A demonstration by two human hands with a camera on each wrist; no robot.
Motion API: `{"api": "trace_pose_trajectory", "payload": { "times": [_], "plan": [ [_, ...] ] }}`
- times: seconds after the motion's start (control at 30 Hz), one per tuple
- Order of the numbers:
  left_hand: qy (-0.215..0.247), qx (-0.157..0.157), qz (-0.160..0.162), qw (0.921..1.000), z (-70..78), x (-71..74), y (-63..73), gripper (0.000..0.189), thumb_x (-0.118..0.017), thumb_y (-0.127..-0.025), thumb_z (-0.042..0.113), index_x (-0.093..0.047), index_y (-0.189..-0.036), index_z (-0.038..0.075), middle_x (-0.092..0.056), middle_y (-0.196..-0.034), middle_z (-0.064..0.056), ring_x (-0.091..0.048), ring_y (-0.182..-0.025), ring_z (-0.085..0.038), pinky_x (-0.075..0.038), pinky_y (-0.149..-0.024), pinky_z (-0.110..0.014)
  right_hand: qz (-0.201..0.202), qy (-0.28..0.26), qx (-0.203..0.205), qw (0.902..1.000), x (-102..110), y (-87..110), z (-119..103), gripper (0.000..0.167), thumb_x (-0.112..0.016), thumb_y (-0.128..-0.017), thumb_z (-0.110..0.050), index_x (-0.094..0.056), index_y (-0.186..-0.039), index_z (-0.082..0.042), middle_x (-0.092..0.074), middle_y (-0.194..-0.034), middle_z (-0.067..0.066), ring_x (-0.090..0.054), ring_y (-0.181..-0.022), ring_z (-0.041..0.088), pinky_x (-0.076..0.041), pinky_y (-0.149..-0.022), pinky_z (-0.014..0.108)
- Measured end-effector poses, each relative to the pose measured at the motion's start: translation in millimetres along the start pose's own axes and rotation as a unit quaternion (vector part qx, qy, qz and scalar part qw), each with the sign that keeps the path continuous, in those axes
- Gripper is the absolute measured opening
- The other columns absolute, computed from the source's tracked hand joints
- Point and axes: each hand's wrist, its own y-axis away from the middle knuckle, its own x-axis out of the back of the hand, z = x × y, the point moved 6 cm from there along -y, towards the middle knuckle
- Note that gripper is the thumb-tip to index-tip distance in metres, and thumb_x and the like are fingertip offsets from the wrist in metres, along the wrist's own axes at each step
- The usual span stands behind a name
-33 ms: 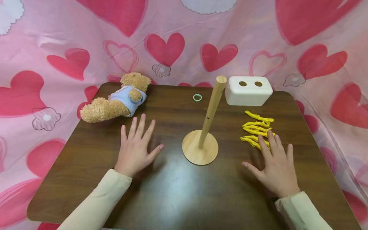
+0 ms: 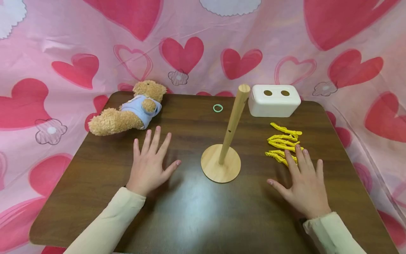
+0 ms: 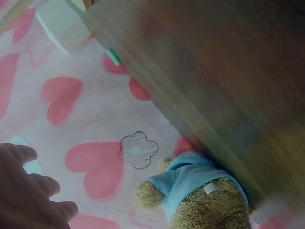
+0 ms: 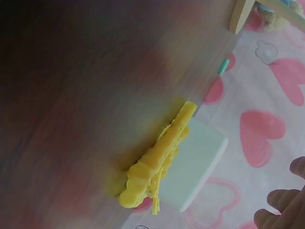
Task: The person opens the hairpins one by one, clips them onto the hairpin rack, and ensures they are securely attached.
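Observation:
My left hand is held over the table, fingers spread and holding nothing, just in front of the teddy bear in its light blue top. My right hand is spread the same way on the other side, and it holds nothing either. Its fingertips overlap the nearest of several yellow hair clips in the head view. Between the hands stands an upright wooden post on a round base. In the left wrist view the bear lies beyond the fingers.
A white box with two round holes in its top stands at the back right of the brown table. A mint-green ring lies near the back edge. Pink heart-print cloth hangs behind and around the table.

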Motion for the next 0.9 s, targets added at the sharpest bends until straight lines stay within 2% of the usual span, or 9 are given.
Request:
{"api": "trace_pose_trajectory", "payload": {
  "times": [0.13,0.3,0.43,0.5,0.6,0.77,0.9],
  "plan": [
    [0.001,-0.002,0.002,1.0000,0.7,-0.6,-0.5,0.088,-0.055,-0.089,0.068,-0.033,-0.159,0.018,-0.011,-0.168,-0.012,-0.013,-0.151,-0.042,-0.004,-0.113,-0.069,0.004,-0.006,0.000,1.0000,0,0.9,0,0.106,-0.072,-0.077,-0.068,-0.036,-0.156,-0.006,-0.021,-0.164,0.021,-0.022,-0.148,0.044,0.000,-0.115,0.066],
    [0.005,0.000,-0.003,1.0000,2.4,-1.8,-1.5,0.088,-0.057,-0.089,0.066,-0.032,-0.159,0.018,-0.010,-0.168,-0.012,-0.010,-0.153,-0.039,-0.007,-0.113,-0.070,0.012,-0.026,-0.003,0.9996,-1,0.0,1,0.104,-0.075,-0.076,-0.063,-0.038,-0.154,-0.003,-0.026,-0.162,0.023,-0.026,-0.146,0.045,-0.004,-0.116,0.065],
    [0.023,0.003,-0.010,0.9997,5.1,-3.1,-1.9,0.089,-0.057,-0.090,0.065,-0.029,-0.160,0.018,-0.009,-0.168,-0.012,-0.006,-0.154,-0.036,-0.005,-0.114,-0.068,0.028,-0.065,-0.016,0.9973,0,-3.5,3,0.100,-0.082,-0.074,-0.052,-0.042,-0.150,0.000,-0.034,-0.156,0.027,-0.034,-0.138,0.050,-0.017,-0.111,0.069],
    [0.038,0.005,-0.012,0.9992,6.7,-3.6,-1.6,0.090,-0.058,-0.090,0.064,-0.027,-0.161,0.017,-0.008,-0.168,-0.011,-0.005,-0.154,-0.035,-0.004,-0.114,-0.068,0.026,-0.091,-0.034,0.9949,-1,-4.7,7,0.099,-0.084,-0.075,-0.046,-0.041,-0.151,-0.001,-0.035,-0.155,0.028,-0.037,-0.134,0.053,-0.022,-0.105,0.073],
    [0.070,0.006,-0.011,0.9975,9.3,-4.7,-1.1,0.091,-0.059,-0.091,0.062,-0.025,-0.161,0.016,-0.007,-0.168,-0.010,-0.007,-0.153,-0.035,-0.005,-0.114,-0.068,0.015,-0.132,-0.071,0.9886,-3,-5.4,15,0.097,-0.085,-0.077,-0.041,-0.037,-0.153,-0.003,-0.037,-0.153,0.028,-0.037,-0.132,0.055,-0.023,-0.099,0.077],
    [0.128,0.013,-0.020,0.9915,13.8,-10.2,-1.9,0.093,-0.060,-0.092,0.060,-0.019,-0.162,0.014,-0.007,-0.169,-0.009,-0.007,-0.154,-0.034,-0.006,-0.114,-0.067,-0.003,-0.178,-0.126,0.9760,-7,-4.0,29,0.095,-0.084,-0.082,-0.035,-0.033,-0.154,-0.003,-0.039,-0.150,0.031,-0.036,-0.130,0.056,-0.018,-0.101,0.078],
    [0.160,0.023,-0.029,0.9865,17.0,-16.1,-1.4,0.097,-0.063,-0.091,0.057,-0.015,-0.162,0.013,-0.009,-0.168,-0.009,-0.007,-0.154,-0.032,-0.005,-0.115,-0.066,-0.027,-0.199,-0.161,0.9663,-11,-1.4,39,0.092,-0.082,-0.085,-0.037,-0.033,-0.153,0.000,-0.039,-0.146,0.033,-0.036,-0.126,0.055,-0.017,-0.104,0.076]
  ]
}}
